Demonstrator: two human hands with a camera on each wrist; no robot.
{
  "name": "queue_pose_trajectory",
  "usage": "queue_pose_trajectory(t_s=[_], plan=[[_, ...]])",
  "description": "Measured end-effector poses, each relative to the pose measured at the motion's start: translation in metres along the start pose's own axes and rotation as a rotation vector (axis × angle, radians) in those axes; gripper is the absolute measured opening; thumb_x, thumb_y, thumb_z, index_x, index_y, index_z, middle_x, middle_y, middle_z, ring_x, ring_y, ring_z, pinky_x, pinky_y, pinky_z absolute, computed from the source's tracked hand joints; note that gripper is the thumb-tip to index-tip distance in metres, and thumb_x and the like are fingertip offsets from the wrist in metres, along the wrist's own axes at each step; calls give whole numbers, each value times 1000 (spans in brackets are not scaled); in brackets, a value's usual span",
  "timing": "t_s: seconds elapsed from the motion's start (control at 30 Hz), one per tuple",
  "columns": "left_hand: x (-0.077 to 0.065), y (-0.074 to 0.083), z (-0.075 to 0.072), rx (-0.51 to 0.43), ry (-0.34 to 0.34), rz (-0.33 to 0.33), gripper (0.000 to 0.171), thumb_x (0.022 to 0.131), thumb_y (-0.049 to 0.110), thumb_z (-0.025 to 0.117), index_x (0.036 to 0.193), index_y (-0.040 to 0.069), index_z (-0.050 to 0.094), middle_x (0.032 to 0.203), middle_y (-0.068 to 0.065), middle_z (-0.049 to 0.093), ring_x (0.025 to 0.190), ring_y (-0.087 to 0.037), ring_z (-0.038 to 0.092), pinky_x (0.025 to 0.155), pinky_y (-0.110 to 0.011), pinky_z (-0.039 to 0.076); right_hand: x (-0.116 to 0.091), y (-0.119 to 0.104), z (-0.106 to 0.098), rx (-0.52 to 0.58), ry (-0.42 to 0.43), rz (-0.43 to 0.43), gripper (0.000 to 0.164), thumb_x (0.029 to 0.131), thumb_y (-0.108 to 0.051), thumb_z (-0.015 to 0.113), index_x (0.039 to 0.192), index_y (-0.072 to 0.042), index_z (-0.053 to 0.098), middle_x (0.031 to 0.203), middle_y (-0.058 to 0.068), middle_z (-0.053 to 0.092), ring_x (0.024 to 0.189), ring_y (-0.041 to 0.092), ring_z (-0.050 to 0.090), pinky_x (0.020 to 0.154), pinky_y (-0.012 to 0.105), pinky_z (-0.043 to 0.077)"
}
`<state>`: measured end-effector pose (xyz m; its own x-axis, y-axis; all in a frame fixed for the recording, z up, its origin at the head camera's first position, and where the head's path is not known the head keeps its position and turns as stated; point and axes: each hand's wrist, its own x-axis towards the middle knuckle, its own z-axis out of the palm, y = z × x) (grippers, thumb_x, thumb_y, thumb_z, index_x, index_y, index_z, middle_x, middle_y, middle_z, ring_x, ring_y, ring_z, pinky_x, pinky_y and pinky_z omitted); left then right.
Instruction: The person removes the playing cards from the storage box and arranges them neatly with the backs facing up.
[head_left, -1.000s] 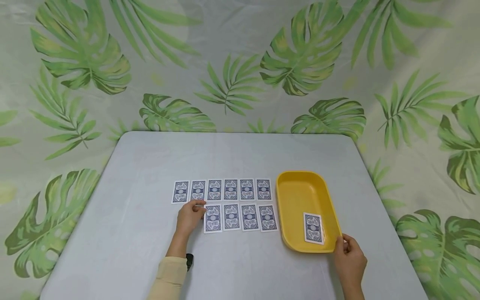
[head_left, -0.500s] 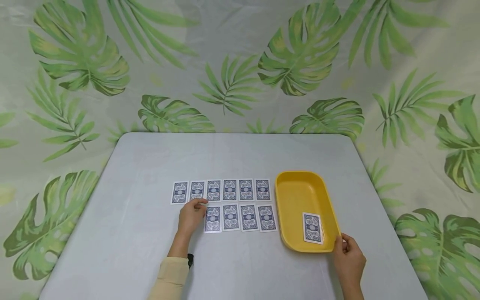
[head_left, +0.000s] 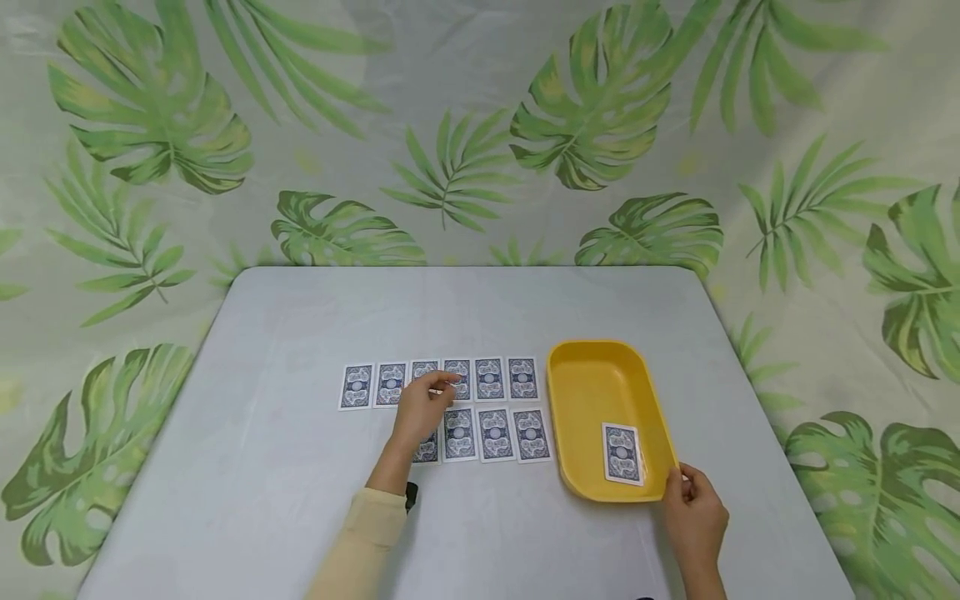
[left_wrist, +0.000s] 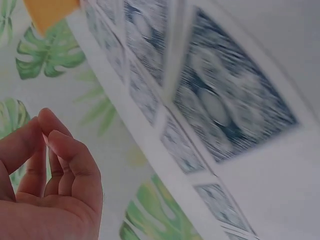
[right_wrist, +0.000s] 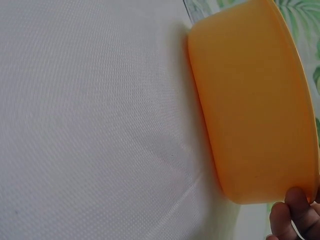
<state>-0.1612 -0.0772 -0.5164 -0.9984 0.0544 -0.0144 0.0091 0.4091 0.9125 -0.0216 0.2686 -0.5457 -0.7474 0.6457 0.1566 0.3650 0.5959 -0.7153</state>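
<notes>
My left hand point(head_left: 422, 410) hovers over the face-down playing cards, its fingers loosely bent. In the left wrist view the thumb and fingertips point(left_wrist: 46, 114) come together with nothing seen between them. Blue-backed cards lie in two rows: several in the upper row point(head_left: 490, 379) and several in the lower row point(head_left: 495, 434). Parts of the lower row's leftmost card point(head_left: 426, 452) and some upper cards are hidden by the hand. A yellow tray point(head_left: 592, 379) stands right of the rows with one face-down card point(head_left: 622, 454) inside. My right hand point(head_left: 697, 510) pinches the tray's near right corner.
A white cloth-covered table point(head_left: 247, 467) bears everything. Behind it hangs a leaf-patterned curtain point(head_left: 450, 175). A black band point(head_left: 411, 497) is on the left wrist. A small dark thing point(head_left: 645, 597) shows at the bottom edge of the head view.
My left hand has moved right and away from me, from the left end of the lower row to above the cards. The right hand stays at the tray's corner.
</notes>
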Motion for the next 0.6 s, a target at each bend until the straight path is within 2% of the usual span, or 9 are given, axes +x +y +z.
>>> queue_pose_trajectory(t_s=[0.23, 0.43, 0.6], plan=[[6, 27, 28, -54, -138, 55, 20, 94, 8, 61, 112, 6, 70, 94, -6, 65, 82, -28, 66, 63, -29, 50, 0, -1, 0, -2, -1, 2, 26, 95, -12, 55, 106, 10, 65, 66, 9, 55, 54, 12, 42, 44, 19, 32], [8, 48, 55, -50, -215, 109, 19, 94, 8, 62, 111, 8, 71, 92, -2, 64, 75, -15, 63, 62, -25, 49, 0, -1, 0, -3, -6, 1, 25, 95, -12, 56, 105, 9, 65, 65, 9, 56, 53, 12, 43, 44, 21, 33], [10, 66, 74, -39, -271, 130, 18, 94, 8, 63, 110, 10, 71, 90, 1, 64, 74, -11, 61, 61, -24, 49, 0, -2, -1, -6, -6, 5, 26, 96, -12, 56, 106, 10, 65, 65, 8, 55, 54, 13, 42, 44, 21, 33]])
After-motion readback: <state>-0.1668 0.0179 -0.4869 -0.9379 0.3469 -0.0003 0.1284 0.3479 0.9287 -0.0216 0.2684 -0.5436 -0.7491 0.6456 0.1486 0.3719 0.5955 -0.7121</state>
